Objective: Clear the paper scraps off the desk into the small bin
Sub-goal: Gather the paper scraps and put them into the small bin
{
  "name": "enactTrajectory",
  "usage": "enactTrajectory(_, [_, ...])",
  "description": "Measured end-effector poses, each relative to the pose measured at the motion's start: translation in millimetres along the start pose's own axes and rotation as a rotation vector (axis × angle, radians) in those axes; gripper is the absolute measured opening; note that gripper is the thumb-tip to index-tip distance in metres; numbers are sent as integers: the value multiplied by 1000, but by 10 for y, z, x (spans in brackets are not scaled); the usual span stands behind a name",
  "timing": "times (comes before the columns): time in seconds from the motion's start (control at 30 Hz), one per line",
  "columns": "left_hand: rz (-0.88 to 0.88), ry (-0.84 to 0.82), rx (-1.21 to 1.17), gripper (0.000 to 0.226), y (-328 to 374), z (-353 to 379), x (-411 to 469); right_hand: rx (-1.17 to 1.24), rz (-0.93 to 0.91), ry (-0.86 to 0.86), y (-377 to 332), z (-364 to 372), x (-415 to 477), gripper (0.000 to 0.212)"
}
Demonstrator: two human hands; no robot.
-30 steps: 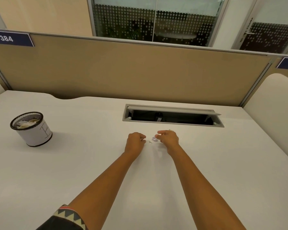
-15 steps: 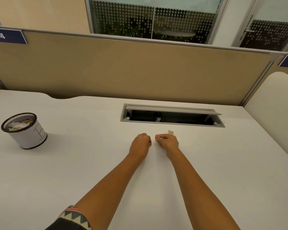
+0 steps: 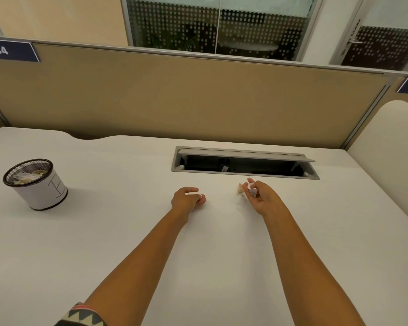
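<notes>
Head view, taken from near to far: a patterned sleeve (image 3: 80, 314) is seen at the bottom edge, and two bare forearms are stretched forward over the white desk (image 3: 127, 243). The left hand (image 3: 186, 201) is curled, knuckles up, and a small white scrap (image 3: 199, 196) is pinched at its fingertips. The right hand (image 3: 264, 201), just to its right with a gap between, is turned partly palm-in; a crumpled pale scrap (image 3: 253, 191) is gripped in its curled fingers, and a tan scrap (image 3: 240, 188) is touched at its fingertips, though whether that one is lifted or lies on the desk cannot be told. The bin (image 3: 45, 194) stands upright well apart to the left of both hands, at about the same depth, with its mesh mouth open upward; the left hand is the nearer to it. A sideways carry to the left is therefore judged to be what the coming move turns on, with release over the rim. Pale crumpled scraps are already seen inside the bin. Beyond the hands a recessed cable tray (image 3: 245, 176) is set in the desk with its lid raised, and behind it a tan partition (image 3: 198, 102) bearing a blue label (image 3: 10, 51) marked 384.
</notes>
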State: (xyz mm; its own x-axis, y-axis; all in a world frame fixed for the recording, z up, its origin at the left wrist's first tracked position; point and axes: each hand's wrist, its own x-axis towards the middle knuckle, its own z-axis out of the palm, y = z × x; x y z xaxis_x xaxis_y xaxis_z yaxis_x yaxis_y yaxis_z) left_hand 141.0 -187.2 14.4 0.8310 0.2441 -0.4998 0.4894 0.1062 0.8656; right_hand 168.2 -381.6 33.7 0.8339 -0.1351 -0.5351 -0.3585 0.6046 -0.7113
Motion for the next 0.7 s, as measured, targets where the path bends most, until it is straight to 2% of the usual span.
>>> enactTrajectory(0.07, [0,-32,-19,27,17,9,-18,-64,-56,12,-9,-10,39,37])
enactTrajectory(0.13, [1,-54,-24,28,40,22,-32,-239,-120,63,-17,-1,110,36])
enactTrajectory(0.27, [-19,-90,-28,32,88,52,-65,-929,-212,309,17,9,257,38])
enactTrajectory(0.33, [-21,-103,-27,33,99,53,-81,-1209,-302,339,97,35,259,41])
enactTrajectory(0.37, [-21,-107,-28,33,103,51,-86,-1291,-334,318,156,49,248,42])
enactTrajectory(0.47, [-23,-111,-30,33,107,46,-90,-1529,-580,245,375,33,229,45])
enactTrajectory(0.6, [-33,-102,-43,32,119,62,-105,-1745,-856,151,585,-1,233,35])
enactTrajectory(0.7, [-45,-103,-65,32,125,74,-128,-1778,-854,60,649,-6,198,32])
